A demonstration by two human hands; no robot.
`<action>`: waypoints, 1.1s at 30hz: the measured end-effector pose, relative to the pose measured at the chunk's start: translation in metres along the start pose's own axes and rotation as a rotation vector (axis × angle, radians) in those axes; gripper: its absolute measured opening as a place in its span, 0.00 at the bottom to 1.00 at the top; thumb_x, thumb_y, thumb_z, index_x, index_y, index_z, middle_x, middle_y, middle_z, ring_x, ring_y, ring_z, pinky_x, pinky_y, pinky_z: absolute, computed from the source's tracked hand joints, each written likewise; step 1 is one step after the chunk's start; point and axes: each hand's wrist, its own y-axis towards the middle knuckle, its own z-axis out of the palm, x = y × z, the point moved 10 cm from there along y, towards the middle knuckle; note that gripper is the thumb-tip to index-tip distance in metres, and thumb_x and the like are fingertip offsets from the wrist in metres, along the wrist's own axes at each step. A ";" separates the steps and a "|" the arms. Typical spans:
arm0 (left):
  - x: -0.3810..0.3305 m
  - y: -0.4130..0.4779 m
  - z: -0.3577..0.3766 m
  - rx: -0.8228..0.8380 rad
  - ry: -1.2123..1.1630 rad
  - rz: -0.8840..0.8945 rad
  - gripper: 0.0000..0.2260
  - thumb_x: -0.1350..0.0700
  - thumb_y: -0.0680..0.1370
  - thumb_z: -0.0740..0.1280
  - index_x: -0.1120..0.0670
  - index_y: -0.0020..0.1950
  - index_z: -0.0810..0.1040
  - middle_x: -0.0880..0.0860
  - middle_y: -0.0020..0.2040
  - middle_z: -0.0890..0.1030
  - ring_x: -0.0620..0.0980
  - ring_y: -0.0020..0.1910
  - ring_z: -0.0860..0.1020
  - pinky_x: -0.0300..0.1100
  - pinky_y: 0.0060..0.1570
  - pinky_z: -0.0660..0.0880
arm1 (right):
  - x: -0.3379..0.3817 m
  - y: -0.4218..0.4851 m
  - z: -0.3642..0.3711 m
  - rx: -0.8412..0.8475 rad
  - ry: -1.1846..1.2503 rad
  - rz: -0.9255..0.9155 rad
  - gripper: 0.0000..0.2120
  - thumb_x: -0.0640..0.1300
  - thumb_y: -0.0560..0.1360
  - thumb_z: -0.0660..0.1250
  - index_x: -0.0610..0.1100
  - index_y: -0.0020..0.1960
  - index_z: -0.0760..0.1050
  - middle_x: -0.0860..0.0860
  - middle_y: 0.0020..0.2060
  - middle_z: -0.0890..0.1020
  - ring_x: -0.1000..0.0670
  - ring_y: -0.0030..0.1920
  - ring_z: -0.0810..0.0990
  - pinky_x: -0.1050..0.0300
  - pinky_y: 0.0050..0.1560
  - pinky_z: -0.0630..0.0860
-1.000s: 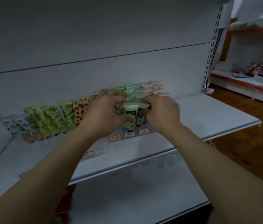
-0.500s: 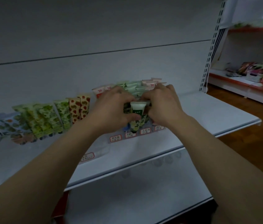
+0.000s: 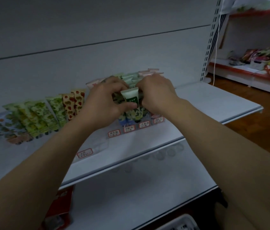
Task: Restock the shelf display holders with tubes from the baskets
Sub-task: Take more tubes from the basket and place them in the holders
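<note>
A green-and-white tube [image 3: 131, 101] with a flower print stands at the front of a clear display holder [image 3: 136, 126] on the white shelf [image 3: 205, 100]. My left hand [image 3: 102, 105] grips the tube from the left, thumb across its front. From the right, my right hand [image 3: 155, 93] pinches its top edge. Behind my hands stand more pale green and pink tubes [image 3: 145, 73]. Rows of patterned tubes [image 3: 48, 113] fill the holders to the left.
Red-framed price labels [image 3: 128, 128] line the holder fronts, one more label [image 3: 84, 153] sits lower left. A white basket rim [image 3: 180, 223] shows at the bottom. A red package [image 3: 59, 206] lies on the lower shelf. Another stocked shelf [image 3: 263, 63] stands at right.
Both hands have stayed on the green tube at the holder front. The view has shifted a little, so the shelf rows sit further left than a second ago.
</note>
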 end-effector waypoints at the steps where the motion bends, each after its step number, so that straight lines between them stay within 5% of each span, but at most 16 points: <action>1: 0.000 0.000 0.000 -0.007 -0.020 -0.018 0.13 0.52 0.67 0.78 0.56 0.47 0.82 0.49 0.49 0.78 0.44 0.47 0.75 0.36 0.48 0.71 | 0.004 0.001 -0.001 -0.006 -0.020 -0.009 0.09 0.38 0.73 0.65 0.42 0.52 0.78 0.42 0.50 0.81 0.41 0.52 0.78 0.56 0.41 0.66; 8: 0.015 -0.006 0.000 0.017 -0.168 -0.193 0.11 0.53 0.69 0.76 0.54 0.49 0.82 0.50 0.45 0.82 0.50 0.44 0.81 0.53 0.48 0.78 | 0.003 -0.003 -0.002 -0.040 0.004 -0.050 0.13 0.39 0.73 0.64 0.47 0.56 0.79 0.46 0.50 0.82 0.43 0.53 0.78 0.56 0.41 0.67; 19: 0.010 -0.005 0.005 0.006 -0.113 -0.231 0.08 0.50 0.70 0.75 0.46 0.43 0.78 0.42 0.40 0.80 0.42 0.41 0.79 0.44 0.45 0.78 | -0.022 -0.005 0.011 0.025 0.016 -0.037 0.13 0.47 0.72 0.71 0.50 0.56 0.80 0.46 0.51 0.82 0.42 0.53 0.78 0.57 0.43 0.67; 24: 0.017 -0.007 0.007 -0.060 -0.144 -0.270 0.11 0.50 0.71 0.75 0.48 0.50 0.80 0.41 0.43 0.80 0.42 0.43 0.80 0.44 0.46 0.79 | 0.001 -0.006 0.010 -0.085 -0.060 -0.142 0.12 0.41 0.73 0.63 0.48 0.54 0.79 0.45 0.48 0.82 0.41 0.49 0.79 0.56 0.38 0.65; 30: 0.013 -0.004 0.000 -0.087 -0.066 -0.215 0.12 0.50 0.70 0.75 0.54 0.50 0.81 0.41 0.39 0.75 0.37 0.38 0.74 0.34 0.37 0.71 | 0.001 -0.010 0.007 -0.053 0.068 -0.154 0.14 0.42 0.74 0.64 0.49 0.58 0.77 0.46 0.54 0.81 0.41 0.53 0.78 0.57 0.39 0.64; 33: 0.014 -0.003 0.000 -0.064 -0.098 -0.239 0.13 0.50 0.69 0.75 0.55 0.49 0.81 0.44 0.41 0.78 0.43 0.40 0.77 0.42 0.42 0.76 | -0.007 -0.015 -0.002 -0.039 0.217 -0.166 0.20 0.39 0.71 0.66 0.49 0.62 0.75 0.47 0.58 0.79 0.44 0.58 0.75 0.57 0.46 0.69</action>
